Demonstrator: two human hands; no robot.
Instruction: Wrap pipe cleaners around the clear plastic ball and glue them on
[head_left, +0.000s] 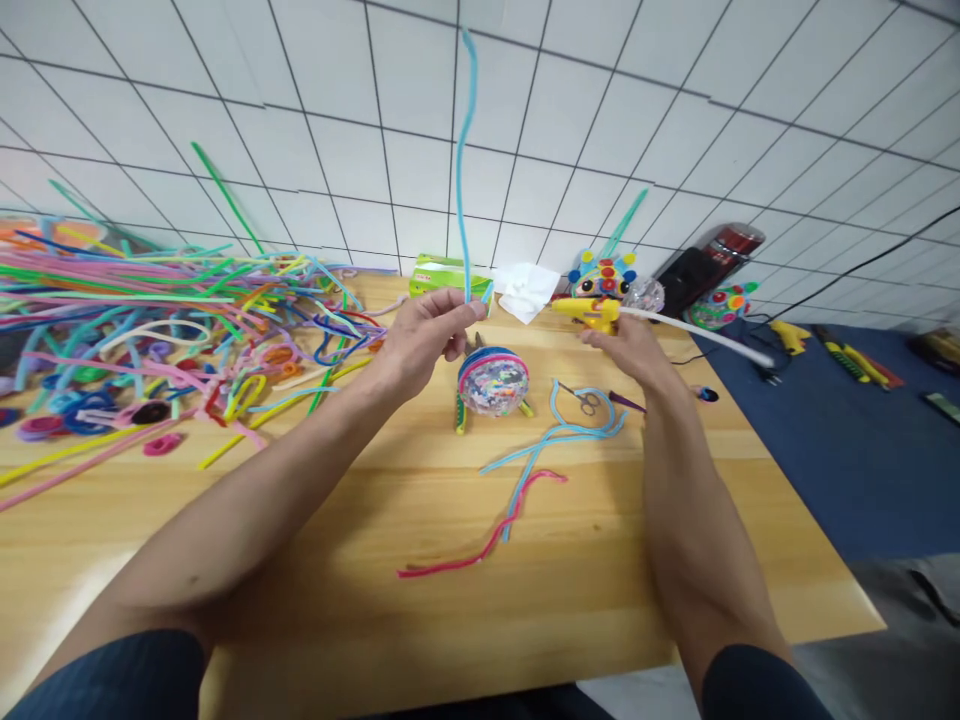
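My left hand (439,325) pinches a long light blue pipe cleaner (462,165) that stands nearly upright above my fingers. To the right, my right hand (626,345) is wrapped round a yellow hot glue gun (589,312), its nozzle pointing left and a long white glue stick (697,335) sticking out behind. Between my hands sits a round, clear ball (493,385) filled with colourful bits, with blue and pink pipe cleaner bands round its upper part. Green-and-yellow plier handles (460,412) show beneath it. Nearer me lie loose blue pipe cleaners (555,432) and a red one (495,545).
A big heap of coloured pipe cleaners (135,330) covers the table's left side. Small scissors (585,402) lie among the blue strands. At the back are a green box (446,275), white tissue (525,290), a decorated figure (602,275) and a dark red bottle (724,255).
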